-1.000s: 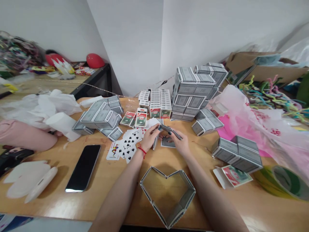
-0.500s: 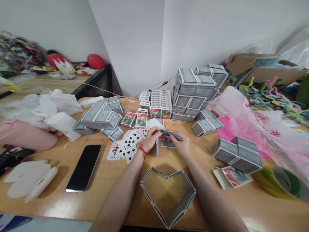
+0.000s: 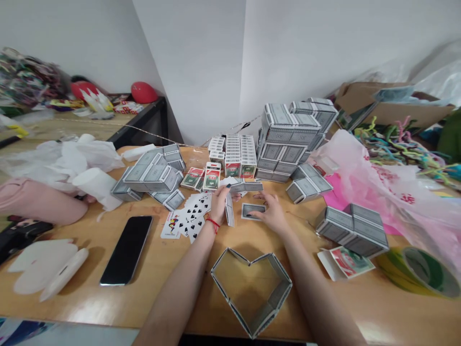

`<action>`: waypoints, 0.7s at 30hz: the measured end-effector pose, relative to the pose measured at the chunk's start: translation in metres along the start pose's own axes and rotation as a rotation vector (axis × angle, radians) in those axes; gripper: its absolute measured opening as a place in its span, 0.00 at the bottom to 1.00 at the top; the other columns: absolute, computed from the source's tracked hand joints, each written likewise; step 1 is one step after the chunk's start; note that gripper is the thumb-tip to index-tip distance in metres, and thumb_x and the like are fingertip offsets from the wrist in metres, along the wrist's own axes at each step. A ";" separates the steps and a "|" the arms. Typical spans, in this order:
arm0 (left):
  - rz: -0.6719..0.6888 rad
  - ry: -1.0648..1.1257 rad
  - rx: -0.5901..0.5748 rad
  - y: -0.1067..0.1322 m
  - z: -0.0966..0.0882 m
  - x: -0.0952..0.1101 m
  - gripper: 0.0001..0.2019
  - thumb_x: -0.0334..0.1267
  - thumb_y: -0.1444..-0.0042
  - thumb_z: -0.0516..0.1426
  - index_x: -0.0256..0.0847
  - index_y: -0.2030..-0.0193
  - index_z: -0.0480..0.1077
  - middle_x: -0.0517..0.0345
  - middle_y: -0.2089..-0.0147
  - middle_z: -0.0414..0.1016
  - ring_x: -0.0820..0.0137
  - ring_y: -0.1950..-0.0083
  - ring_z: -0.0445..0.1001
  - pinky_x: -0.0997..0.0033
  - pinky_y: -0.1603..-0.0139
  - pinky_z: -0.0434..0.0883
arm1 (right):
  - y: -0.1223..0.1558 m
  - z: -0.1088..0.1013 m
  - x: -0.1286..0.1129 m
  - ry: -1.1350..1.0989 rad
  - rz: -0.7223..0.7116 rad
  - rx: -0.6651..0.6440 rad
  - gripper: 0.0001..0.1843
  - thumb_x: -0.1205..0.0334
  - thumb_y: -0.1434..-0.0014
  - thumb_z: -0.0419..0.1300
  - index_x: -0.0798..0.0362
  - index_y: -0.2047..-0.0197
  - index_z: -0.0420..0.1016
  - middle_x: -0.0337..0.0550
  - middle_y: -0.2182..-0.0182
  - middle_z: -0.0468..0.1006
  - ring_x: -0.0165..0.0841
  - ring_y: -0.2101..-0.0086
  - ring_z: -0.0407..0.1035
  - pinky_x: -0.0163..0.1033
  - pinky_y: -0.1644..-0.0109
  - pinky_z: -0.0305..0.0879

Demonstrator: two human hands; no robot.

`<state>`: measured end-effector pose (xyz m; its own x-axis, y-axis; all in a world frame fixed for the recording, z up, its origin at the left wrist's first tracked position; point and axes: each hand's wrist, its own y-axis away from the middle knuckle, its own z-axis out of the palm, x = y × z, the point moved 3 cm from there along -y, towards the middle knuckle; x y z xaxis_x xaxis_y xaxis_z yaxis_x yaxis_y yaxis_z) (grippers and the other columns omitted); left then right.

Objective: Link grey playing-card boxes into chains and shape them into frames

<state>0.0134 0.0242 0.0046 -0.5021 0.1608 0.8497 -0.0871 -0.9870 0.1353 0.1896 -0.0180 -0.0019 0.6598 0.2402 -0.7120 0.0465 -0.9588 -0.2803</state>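
Observation:
My left hand, with a red string on the wrist, is closed on an angled strip of joined playing cards. One part of this strip stands upright against my palm, and the rest stretches right behind my fingers. My right hand has its fingers apart. Its thumb lies over a face-down grey-backed playing card on the table; whether it presses on the card I cannot tell. Nearer to me, between my forearms, stands a heart-shaped frame made of cards. Face-up cards lie fanned out left of my left hand.
Card-covered blocks are stacked at the back right, with more blocks at left. Card packs stand at the back centre. A phone lies at left; an opened card box and tape roll are at right.
My right hand has let go of the card strip and moved slightly right, its fingers spreading. The strip has shifted back and left in my left hand, uncovering the face-down card.

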 end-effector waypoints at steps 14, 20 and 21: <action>-0.011 -0.024 -0.007 -0.004 -0.002 -0.007 0.13 0.44 0.55 0.59 0.36 0.67 0.67 0.55 0.69 0.76 0.63 0.64 0.77 0.64 0.63 0.74 | 0.017 -0.012 -0.043 0.412 -0.067 -0.283 0.15 0.65 0.47 0.56 0.54 0.54 0.72 0.50 0.57 0.76 0.38 0.55 0.69 0.40 0.52 0.62; -0.019 -0.035 -0.020 -0.006 -0.004 -0.010 0.13 0.44 0.55 0.59 0.36 0.68 0.67 0.55 0.70 0.76 0.63 0.65 0.77 0.63 0.63 0.74 | 0.017 -0.004 -0.057 0.583 -0.047 -0.357 0.16 0.69 0.50 0.55 0.56 0.56 0.71 0.53 0.57 0.75 0.40 0.57 0.69 0.39 0.53 0.61; -0.019 -0.030 -0.020 -0.006 -0.004 -0.010 0.13 0.44 0.55 0.59 0.36 0.68 0.67 0.55 0.71 0.76 0.63 0.65 0.77 0.62 0.63 0.74 | 0.017 -0.003 -0.057 0.590 -0.050 -0.356 0.16 0.69 0.50 0.55 0.56 0.56 0.71 0.53 0.56 0.75 0.40 0.56 0.69 0.39 0.53 0.61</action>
<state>0.0153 0.0286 -0.0067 -0.4745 0.1794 0.8618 -0.1137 -0.9833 0.1421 0.1550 -0.0485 0.0362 0.9436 0.2593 -0.2058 0.2643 -0.9644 -0.0032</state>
